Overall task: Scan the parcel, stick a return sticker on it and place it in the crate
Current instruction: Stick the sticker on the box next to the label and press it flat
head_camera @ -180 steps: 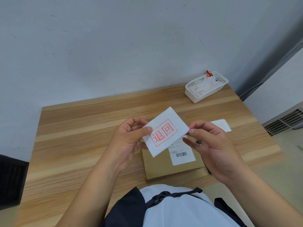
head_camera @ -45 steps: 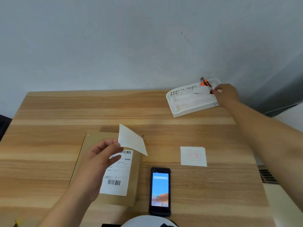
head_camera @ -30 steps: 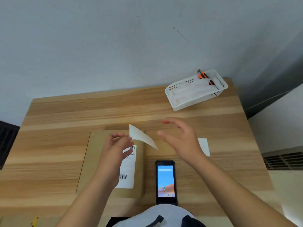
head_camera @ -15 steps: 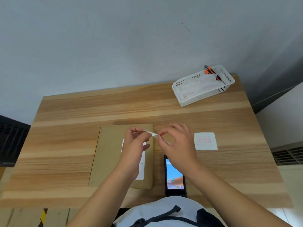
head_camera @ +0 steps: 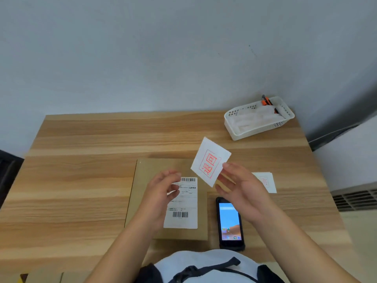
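While the red boxed characters 退回 are facing the camera, the return sticker [head_camera: 211, 161] is tilting above the far right corner of the cardboard parcel [head_camera: 149, 193], pinched at its lower right edge by the right hand [head_camera: 239, 190]. That hand is hovering palm-left over the counter [head_camera: 81, 176], thumb on top of the sticker's edge and the other fingers loosely curled beneath it. The left hand [head_camera: 161, 193] is floating above the parcel with its fingers half curled and parted; something pale and blurred is showing at its fingertips, and whether it is pinching anything cannot be told. The parcel is lying flat near the counter's front edge, carrying a white shipping label [head_camera: 183, 209] with one barcode at the top and another lower down; the small print is too fine to read. Just right of the parcel a black handheld scanner [head_camera: 229, 223] is lying with its screen lit. A second sheet with a faint red stamp [head_camera: 267, 181] is resting behind the right hand. A white plastic basket [head_camera: 259, 127] holding papers and an orange-handled tool is sitting at the far right corner.
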`<state>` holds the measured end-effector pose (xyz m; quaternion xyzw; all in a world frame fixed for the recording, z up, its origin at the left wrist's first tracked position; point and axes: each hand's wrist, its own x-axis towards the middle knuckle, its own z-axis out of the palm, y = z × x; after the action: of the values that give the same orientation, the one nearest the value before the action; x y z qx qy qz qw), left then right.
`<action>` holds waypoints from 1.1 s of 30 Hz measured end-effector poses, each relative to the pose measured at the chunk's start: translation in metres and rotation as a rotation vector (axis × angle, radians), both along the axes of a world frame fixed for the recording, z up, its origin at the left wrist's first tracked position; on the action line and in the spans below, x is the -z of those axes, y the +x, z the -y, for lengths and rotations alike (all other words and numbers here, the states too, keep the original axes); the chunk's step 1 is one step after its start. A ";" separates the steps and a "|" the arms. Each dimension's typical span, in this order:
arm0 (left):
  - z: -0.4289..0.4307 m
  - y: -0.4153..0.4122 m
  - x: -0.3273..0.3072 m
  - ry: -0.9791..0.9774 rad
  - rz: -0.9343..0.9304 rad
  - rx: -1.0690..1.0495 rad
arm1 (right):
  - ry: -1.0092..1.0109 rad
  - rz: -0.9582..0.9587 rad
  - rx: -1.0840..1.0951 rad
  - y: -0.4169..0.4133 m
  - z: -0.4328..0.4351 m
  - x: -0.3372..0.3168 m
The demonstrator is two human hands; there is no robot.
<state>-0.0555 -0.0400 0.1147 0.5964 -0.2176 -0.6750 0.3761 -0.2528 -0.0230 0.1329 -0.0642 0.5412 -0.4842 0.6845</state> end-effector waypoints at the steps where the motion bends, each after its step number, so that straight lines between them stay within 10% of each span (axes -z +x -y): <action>1: 0.000 0.006 -0.001 0.011 -0.060 0.031 | -0.001 0.087 0.021 0.007 0.001 -0.005; 17: 0.026 0.084 -0.005 -0.031 -0.363 0.114 | 0.035 0.137 0.135 0.111 -0.002 -0.015; 33: 0.025 0.118 0.010 -0.270 -0.075 0.297 | 0.156 -0.154 0.190 0.154 -0.045 0.008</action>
<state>0.0622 -0.0653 0.1043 0.4763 -0.3775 -0.7094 0.3570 -0.0991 0.0222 0.1250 0.0036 0.6319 -0.4968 0.5949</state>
